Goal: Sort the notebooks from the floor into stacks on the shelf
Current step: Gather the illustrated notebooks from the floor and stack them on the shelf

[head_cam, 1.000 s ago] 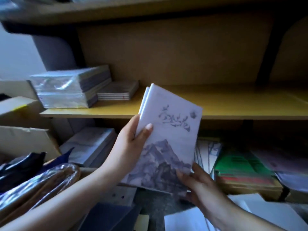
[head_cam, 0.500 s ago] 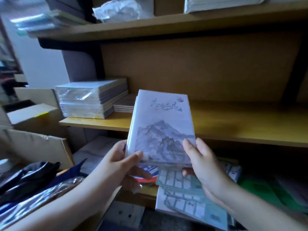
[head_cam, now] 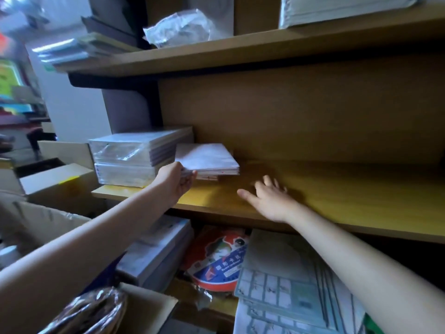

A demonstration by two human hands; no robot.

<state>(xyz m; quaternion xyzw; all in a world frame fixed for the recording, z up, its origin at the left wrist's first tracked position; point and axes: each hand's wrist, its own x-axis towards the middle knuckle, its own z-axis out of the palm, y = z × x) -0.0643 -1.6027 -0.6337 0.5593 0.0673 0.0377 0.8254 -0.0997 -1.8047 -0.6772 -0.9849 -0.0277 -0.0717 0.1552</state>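
Note:
A small bundle of pale notebooks [head_cam: 207, 158] lies flat on a low stack at the left of the middle shelf [head_cam: 337, 189]. My left hand [head_cam: 177, 180] grips the near left corner of that bundle. My right hand [head_cam: 267, 197] hovers open over the bare wood just right of the stack, fingers spread, holding nothing. A taller pile of plastic-wrapped notebooks [head_cam: 134, 156] stands against the left side of the low stack.
An upper shelf [head_cam: 240, 48] carries a crumpled plastic bag [head_cam: 180, 28] and wrapped packs. Below the middle shelf lie grid-printed sheets [head_cam: 284, 283], a red and blue round pack [head_cam: 216, 259] and wrapped books [head_cam: 156, 251]. Cardboard boxes [head_cam: 55, 179] stand at the left.
The notebooks went from upright in both hands in front of the shelf to flat on the low stack. My right hand has let go and drawn off to the right.

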